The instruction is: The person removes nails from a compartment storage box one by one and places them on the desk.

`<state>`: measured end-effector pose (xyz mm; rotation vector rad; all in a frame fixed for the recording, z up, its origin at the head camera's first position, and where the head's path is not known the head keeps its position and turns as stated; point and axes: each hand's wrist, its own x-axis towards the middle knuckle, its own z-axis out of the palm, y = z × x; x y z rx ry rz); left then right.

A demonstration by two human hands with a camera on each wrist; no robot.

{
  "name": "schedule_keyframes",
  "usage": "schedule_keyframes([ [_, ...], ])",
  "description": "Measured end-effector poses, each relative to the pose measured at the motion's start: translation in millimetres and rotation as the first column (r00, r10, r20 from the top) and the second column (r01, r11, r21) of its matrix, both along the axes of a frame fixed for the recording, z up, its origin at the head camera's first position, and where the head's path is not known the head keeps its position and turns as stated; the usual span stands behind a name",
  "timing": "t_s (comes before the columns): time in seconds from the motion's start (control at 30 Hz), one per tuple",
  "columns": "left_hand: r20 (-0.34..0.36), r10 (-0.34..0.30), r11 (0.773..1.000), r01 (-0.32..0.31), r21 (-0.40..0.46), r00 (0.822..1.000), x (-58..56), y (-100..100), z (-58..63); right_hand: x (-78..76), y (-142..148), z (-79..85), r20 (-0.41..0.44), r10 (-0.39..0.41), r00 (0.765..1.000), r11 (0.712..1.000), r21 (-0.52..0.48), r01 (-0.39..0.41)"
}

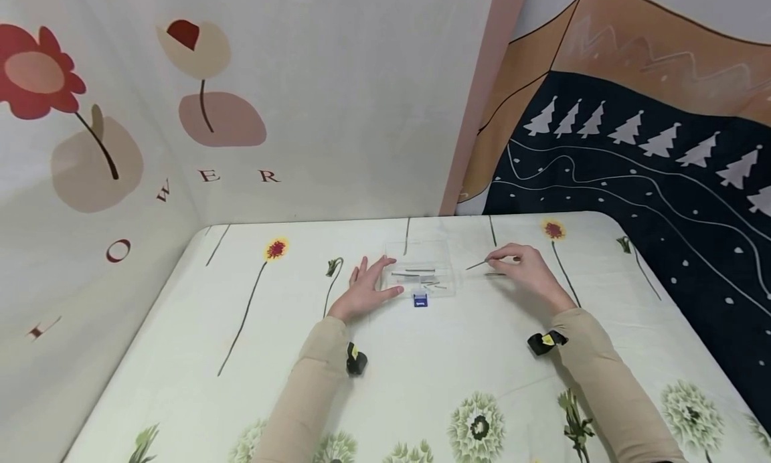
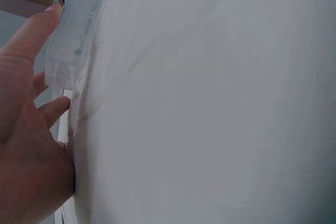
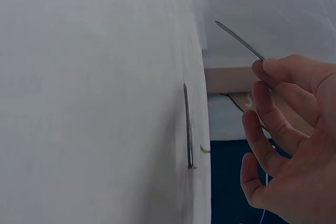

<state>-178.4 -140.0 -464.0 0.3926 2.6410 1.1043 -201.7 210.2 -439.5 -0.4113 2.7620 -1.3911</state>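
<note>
My right hand (image 1: 525, 270) pinches a grey nail (image 3: 239, 39) between thumb and index finger, its pointed end reaching out toward the box. The other fingers of that hand are loosely bent. Below it a second nail (image 3: 188, 129) lies on the table. My left hand (image 1: 364, 293), fingers spread, rests at the left end of a clear plastic box (image 2: 65, 56), with the thumb along the front and a finger farther back. Several nails (image 1: 419, 271) lie inside the box. A blue latch (image 1: 420, 301) sticks out at its front, and the transparent lid (image 1: 430, 249) stands back behind it.
A white cloth with printed flowers covers the table (image 1: 289, 336). Pale printed fabric (image 1: 361, 115) hangs behind the table, with a dark tree-patterned cloth (image 1: 602, 162) to the right. Both wrists carry small black cameras (image 1: 357, 360).
</note>
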Motion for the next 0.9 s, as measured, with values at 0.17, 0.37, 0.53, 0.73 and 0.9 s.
schedule_keyframes([
  [0.17,0.0,-0.001,1.0,0.001,0.008,1.0,-0.9,-0.6,-1.8,1.0,10.3,-1.7,0.007,-0.004,1.0,1.0,0.017,0.004],
  [0.37,0.002,0.0,1.0,0.0,0.0,1.0,-1.7,-1.2,-2.6,3.0,21.0,-4.7,0.032,-0.025,0.999,0.999,0.036,0.024],
  [0.53,0.002,-0.001,1.0,0.001,-0.006,1.0,-2.3,-1.2,-2.3,4.0,27.7,-7.0,0.034,-0.034,0.999,0.998,0.045,0.032],
  [0.73,0.005,0.003,1.0,-0.003,-0.001,1.0,-1.1,-0.8,-1.5,6.6,36.6,-9.4,0.033,-0.033,0.999,0.999,0.043,0.032],
  [0.9,0.003,0.002,1.0,-0.002,0.007,1.0,-0.9,-0.7,-2.5,10.7,44.8,-8.6,0.018,-0.037,0.999,0.998,0.059,0.036],
])
